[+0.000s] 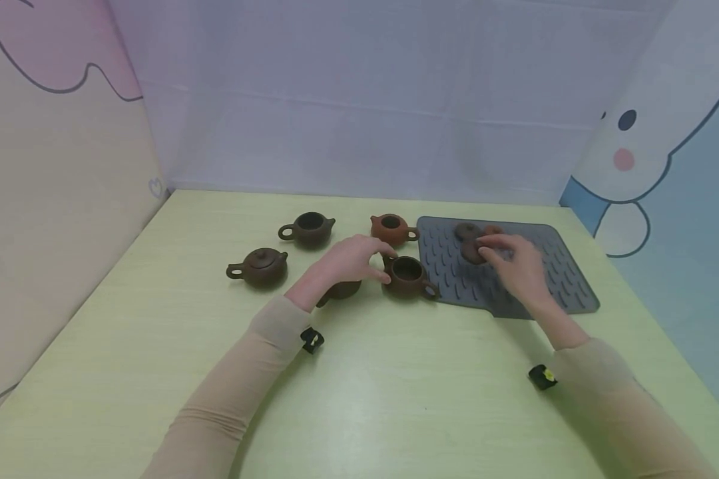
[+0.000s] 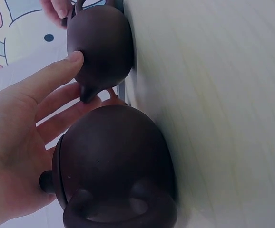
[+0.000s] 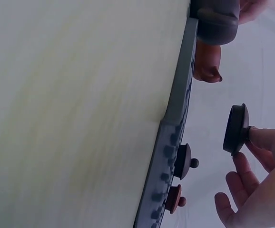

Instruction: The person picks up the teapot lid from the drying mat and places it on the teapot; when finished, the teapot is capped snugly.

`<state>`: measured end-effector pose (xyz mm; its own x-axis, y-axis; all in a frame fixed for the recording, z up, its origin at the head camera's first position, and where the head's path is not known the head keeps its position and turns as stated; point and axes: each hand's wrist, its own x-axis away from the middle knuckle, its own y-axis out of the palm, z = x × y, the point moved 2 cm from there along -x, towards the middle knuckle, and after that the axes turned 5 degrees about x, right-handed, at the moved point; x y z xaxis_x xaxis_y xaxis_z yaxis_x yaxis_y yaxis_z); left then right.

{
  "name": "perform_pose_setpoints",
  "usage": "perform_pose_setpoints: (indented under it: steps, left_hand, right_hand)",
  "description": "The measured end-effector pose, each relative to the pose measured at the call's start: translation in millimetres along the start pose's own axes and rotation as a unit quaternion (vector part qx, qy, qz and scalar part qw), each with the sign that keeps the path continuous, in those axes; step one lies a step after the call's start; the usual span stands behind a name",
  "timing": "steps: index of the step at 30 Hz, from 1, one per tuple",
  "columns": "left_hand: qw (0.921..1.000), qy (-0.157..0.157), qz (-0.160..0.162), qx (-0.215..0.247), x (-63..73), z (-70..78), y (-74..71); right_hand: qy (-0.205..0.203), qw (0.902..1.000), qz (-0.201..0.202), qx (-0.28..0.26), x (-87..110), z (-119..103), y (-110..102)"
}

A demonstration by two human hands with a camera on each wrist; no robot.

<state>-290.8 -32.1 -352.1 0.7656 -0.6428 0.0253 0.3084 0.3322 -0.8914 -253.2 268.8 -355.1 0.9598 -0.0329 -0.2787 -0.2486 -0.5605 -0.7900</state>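
Note:
In the head view my right hand [image 1: 518, 269] pinches a dark brown teapot lid [image 1: 472, 253] by its knob. The right wrist view shows this lid [image 3: 236, 128] tilted and raised off the drying mat [image 1: 455, 286]. My left hand [image 1: 353, 259] holds a lidless dark brown teapot [image 1: 409, 289] at its spout end, its thumb on the body in the left wrist view. Under my left wrist stands another dark teapot [image 1: 344, 290], partly hidden; the left wrist view shows its lid on, with the knob [image 2: 47, 182] close to my palm.
On the mat lie a dark lid [image 1: 466, 230] and a reddish lid [image 1: 492, 229]. A lidless black teapot [image 1: 313, 238] and a lidless reddish teapot [image 1: 387, 235] stand farther back. A lidded brown teapot [image 1: 265, 271] is at the left. A curtain [image 1: 359, 100] hangs behind the table.

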Motion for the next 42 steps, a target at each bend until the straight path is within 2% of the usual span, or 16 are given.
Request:
perform_pose_setpoints:
  steps: [13, 27, 42]
  left_hand:
    - [0.9998, 0.0, -0.002, 0.018, 0.2, -0.6, 0.0]
    - [0.9997, 0.004, -0.001, 0.024, 0.3, -1.0, 0.4]
    - [0.9998, 0.006, 0.003, 0.021, -0.6, -2.0, -0.5]
  right_hand:
    - [-0.044, 0.9978, 0.02, -0.045, 2.9, -27.5, 18.6]
    - [-0.063, 0.9936, -0.018, -0.092, 6.6, -56.1, 35.7]
    - [-0.085, 0.9912, -0.056, -0.085, 11.5, -74.1, 47.7]
